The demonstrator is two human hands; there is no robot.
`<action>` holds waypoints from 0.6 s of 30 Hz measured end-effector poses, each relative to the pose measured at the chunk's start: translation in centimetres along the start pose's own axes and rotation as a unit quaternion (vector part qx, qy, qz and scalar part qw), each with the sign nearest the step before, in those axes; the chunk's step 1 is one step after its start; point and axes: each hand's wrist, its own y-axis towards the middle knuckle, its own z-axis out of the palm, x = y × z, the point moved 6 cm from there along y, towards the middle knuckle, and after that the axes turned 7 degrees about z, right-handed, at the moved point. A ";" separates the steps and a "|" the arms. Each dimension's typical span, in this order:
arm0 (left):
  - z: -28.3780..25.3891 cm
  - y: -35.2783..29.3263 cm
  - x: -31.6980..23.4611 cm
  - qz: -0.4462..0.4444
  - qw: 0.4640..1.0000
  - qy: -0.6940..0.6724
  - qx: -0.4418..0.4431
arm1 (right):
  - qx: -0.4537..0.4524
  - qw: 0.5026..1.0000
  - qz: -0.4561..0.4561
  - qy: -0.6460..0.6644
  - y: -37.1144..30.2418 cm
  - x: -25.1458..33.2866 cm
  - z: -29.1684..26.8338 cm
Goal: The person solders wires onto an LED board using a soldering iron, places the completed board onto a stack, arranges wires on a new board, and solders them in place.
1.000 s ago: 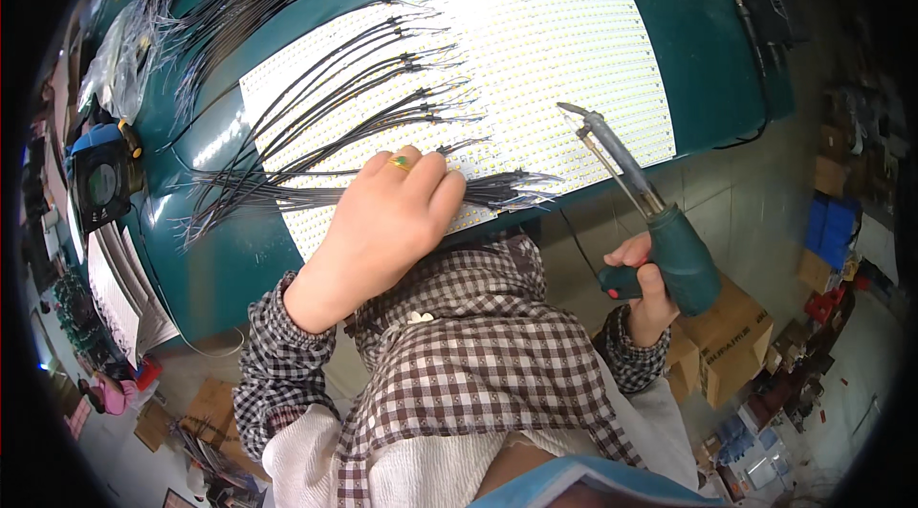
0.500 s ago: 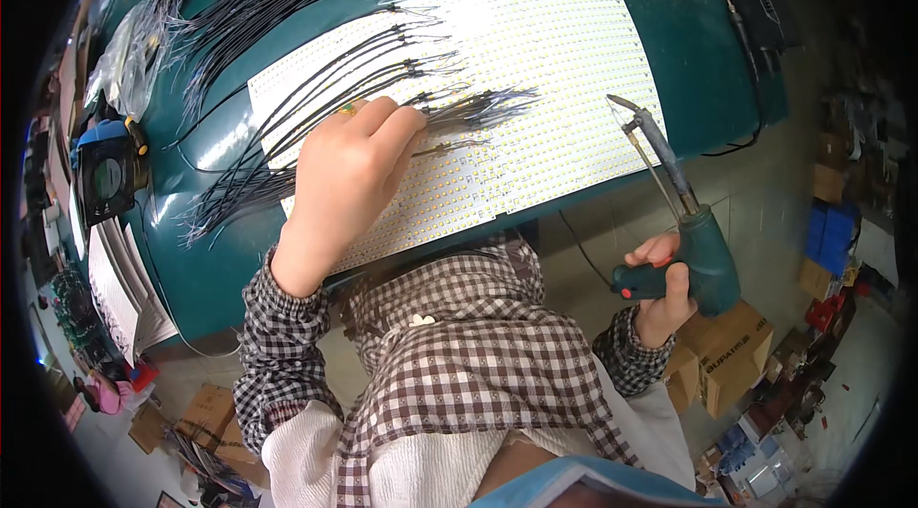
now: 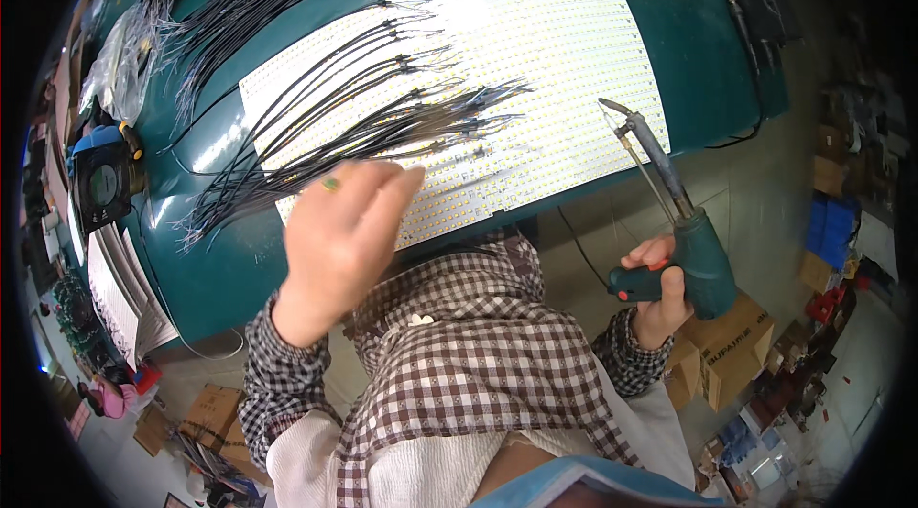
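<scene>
My right hand (image 3: pixel 660 290) is wrapped round the grip of a green soldering gun (image 3: pixel 706 264) at the table's near right. Its long metal barrel, with a thin tube alongside, points up over the right edge of a white LED board (image 3: pixel 564 58). My left hand (image 3: pixel 349 231), slightly blurred, is over the board's near left corner. Its fingers are curled together, and the fingertips and anything in them are hidden. Just beyond it, black wires (image 3: pixel 354 140) with thin stripped ends lie in a bundle across the board, and several more wires (image 3: pixel 330 63) lie farther back.
A thick bundle of black wires (image 3: pixel 277 1) lies along the back left of the green table (image 3: pixel 225 283). At the left stand a blue and black device (image 3: pixel 100 168), a clear plastic bag (image 3: pixel 120 63) and a stack of white sheets (image 3: pixel 120 288). Cardboard boxes (image 3: pixel 732 355) sit on the floor.
My left hand has drawn back from the wires toward my body. The soldering gun has shifted very slightly left and remains in my right hand.
</scene>
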 end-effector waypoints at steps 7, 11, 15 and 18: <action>3.3 0.1 -1.5 -0.056 0.991 -0.117 -0.006 | 0.002 1.000 0.030 -0.008 -0.2 0.0 0.2; 6.5 2.7 -1.8 -0.039 0.986 -0.158 0.022 | -0.007 1.000 0.026 0.001 -0.7 -0.2 0.0; 7.3 2.5 -1.6 -0.041 0.992 -0.108 0.052 | -0.002 1.000 0.010 -0.007 -0.8 0.1 0.2; 6.8 2.1 -2.2 -0.048 0.994 -0.093 0.037 | 0.008 1.000 0.019 -0.012 -0.6 -0.1 0.4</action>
